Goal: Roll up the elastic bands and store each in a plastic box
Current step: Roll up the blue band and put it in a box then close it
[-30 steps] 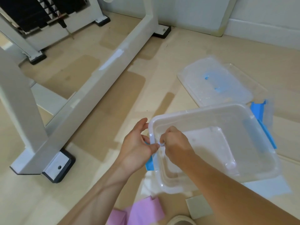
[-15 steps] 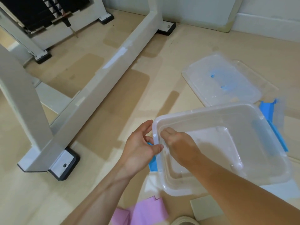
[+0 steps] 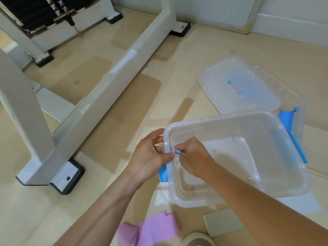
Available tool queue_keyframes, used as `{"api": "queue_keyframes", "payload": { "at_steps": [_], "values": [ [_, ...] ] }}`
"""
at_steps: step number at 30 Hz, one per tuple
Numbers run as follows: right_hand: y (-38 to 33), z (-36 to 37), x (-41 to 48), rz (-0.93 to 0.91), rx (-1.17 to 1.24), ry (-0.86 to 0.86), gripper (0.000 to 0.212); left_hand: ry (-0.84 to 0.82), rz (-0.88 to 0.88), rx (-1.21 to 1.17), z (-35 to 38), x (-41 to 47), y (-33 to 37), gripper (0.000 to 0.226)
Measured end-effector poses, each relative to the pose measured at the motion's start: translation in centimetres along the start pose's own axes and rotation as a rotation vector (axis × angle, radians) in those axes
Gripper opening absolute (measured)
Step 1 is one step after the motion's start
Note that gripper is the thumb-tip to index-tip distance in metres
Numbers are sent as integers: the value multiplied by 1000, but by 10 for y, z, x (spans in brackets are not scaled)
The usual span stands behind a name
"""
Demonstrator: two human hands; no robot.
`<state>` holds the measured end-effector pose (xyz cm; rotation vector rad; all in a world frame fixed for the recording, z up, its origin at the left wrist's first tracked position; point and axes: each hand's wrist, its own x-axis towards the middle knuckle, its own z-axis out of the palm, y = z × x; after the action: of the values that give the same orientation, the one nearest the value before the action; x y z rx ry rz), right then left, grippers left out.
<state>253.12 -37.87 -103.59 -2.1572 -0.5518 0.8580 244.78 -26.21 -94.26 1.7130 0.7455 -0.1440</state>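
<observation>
An empty clear plastic box (image 3: 262,190) stands on the floor. My left hand (image 3: 150,157) grips its left rim, thumb over the edge and fingers outside. My right hand (image 3: 192,157) reaches inside the box against the same wall and pinches a small blue-grey piece (image 3: 177,150) there; what the piece is cannot be told. A pink elastic band (image 3: 152,228) lies flat near the bottom edge. A beige band (image 3: 221,223) lies beside it, below the box.
Two clear lids (image 3: 237,86) lie overlapped behind the box. Blue latches (image 3: 298,150) hang on the box's right and left sides. A white metal frame (image 3: 99,96) with black feet crosses the floor at left. A pale roll (image 3: 197,240) shows at the bottom edge.
Both hands stay at the box's left rim. My right hand's fingers have shifted slightly, and a small blue-grey piece now shows between them.
</observation>
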Motion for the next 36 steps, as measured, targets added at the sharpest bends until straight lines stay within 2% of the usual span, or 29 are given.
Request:
{"api": "queue_keyframes", "payload": {
  "at_steps": [2,5,9,14,17,21,23,25,28,31,33,36],
  "values": [
    [-3,-5,1,96,173,11,17,-1,-4,4,0,-1,0,60],
    [-11,-18,-2,232,559,54,15,0,3,-4,0,-1,0,57],
    [-12,-25,-1,347,734,55,14,7,14,9,1,-1,2,55],
    [-14,-29,-3,435,754,73,14,42,-20,45,0,2,-2,60],
    [-18,-39,-7,443,644,68,17,105,11,116,1,3,1,54],
    [-29,-80,-26,351,283,-52,17,231,149,339,-4,10,14,41],
    [-37,-114,-39,326,264,-125,15,243,241,354,-8,17,30,32],
    [-43,-153,-49,300,310,-123,14,233,329,369,-7,29,55,24],
    [-42,-211,-49,270,462,93,16,124,345,377,2,58,96,18],
    [-23,-251,-28,307,539,353,23,-94,215,379,28,97,127,22],
    [-6,-263,-11,401,520,384,30,-208,91,440,54,123,137,22],
    [14,-262,7,525,539,337,35,-372,-47,596,94,158,134,25]
  ]
}}
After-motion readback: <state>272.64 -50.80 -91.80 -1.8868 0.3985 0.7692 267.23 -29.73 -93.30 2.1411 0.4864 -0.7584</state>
